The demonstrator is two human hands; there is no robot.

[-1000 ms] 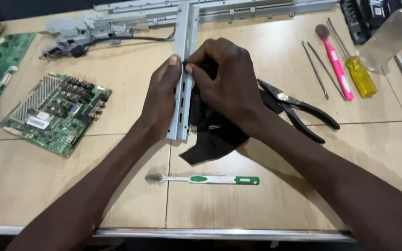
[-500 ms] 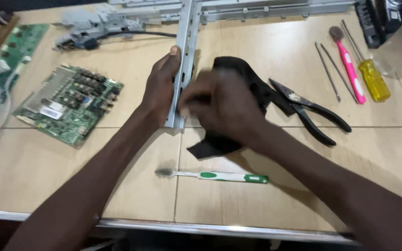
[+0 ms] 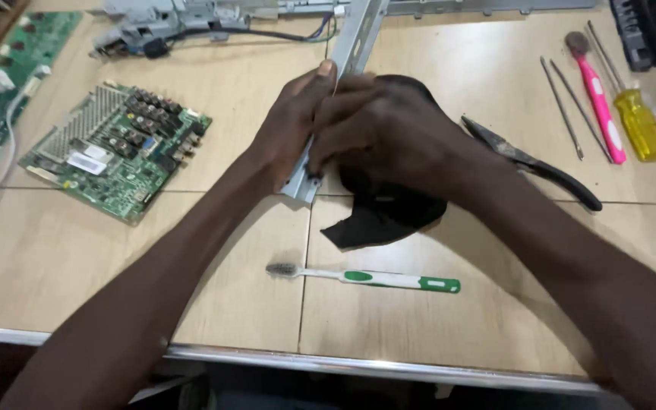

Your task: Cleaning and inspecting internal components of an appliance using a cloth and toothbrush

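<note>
**Rail gripped, cloth pressed**

Metal rail [image 3: 347, 72] is clasped by left hand [image 3: 291, 129], thumb on its edge. Black cloth [image 3: 385, 216] is pressed down under right hand [image 3: 389, 133], beside rail. Pliers [image 3: 529, 161] lie just right of hands; toothbrush [image 3: 366, 278] nearer the person; circuit board [image 3: 115, 152] to left.

The right hand [image 3: 389, 140] covers most of the black cloth [image 3: 385, 216], so how the fingers hold it cannot be told. The left hand [image 3: 294, 125] hides the near side of the metal bar [image 3: 354, 45]; the bar's far end runs off the top edge. Right of the grip, the pliers [image 3: 540, 167] have their jaws partly under the right wrist. Far left, a second board [image 3: 9, 68] is cut by the frame.
</note>
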